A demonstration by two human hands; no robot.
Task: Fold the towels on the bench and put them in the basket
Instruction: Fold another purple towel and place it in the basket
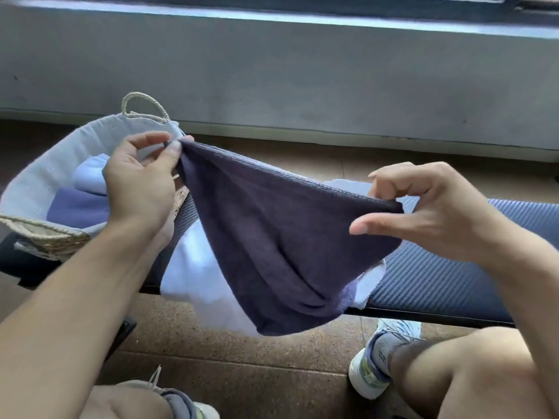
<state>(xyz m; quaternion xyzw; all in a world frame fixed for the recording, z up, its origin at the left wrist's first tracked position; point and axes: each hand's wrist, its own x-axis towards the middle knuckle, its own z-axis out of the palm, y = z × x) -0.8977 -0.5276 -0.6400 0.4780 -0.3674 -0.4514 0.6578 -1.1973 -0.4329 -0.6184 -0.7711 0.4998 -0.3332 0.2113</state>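
Grey concrete wall [302, 71] ran behind ribbed blue padded bench [438, 276]. Left hand [142, 189] and right hand [435, 213] each pinched a top corner of dark purple terry towel [272, 249], hung over white towels [193, 276]. Woven cloth-lined basket [45, 176] at 9 o'clock held folded blue towels [81, 204].

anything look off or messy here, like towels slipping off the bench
One thing: the white towel lies crumpled on the bench and droops over its front edge toward the floor. Otherwise nothing stands out: the dark towel hangs between left hand and right hand, and the basket sits upright.
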